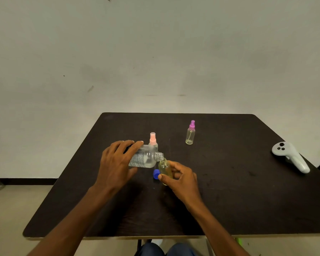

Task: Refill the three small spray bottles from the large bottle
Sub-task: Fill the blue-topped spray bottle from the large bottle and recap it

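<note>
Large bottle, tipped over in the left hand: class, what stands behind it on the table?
A small spray bottle with a pink top stands behind the large bottle. Only its top and shoulder show; the large bottle covers its lower body.

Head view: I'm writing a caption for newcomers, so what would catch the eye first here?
At the middle of the dark table, the left hand grips the large clear bottle tipped on its side, its open mouth at the neck of a small uncapped bottle held by the right hand. A pink-topped spray bottle stands just behind them, a purple-topped bottle farther back right, and a white controller lies at the table's right edge.
</note>
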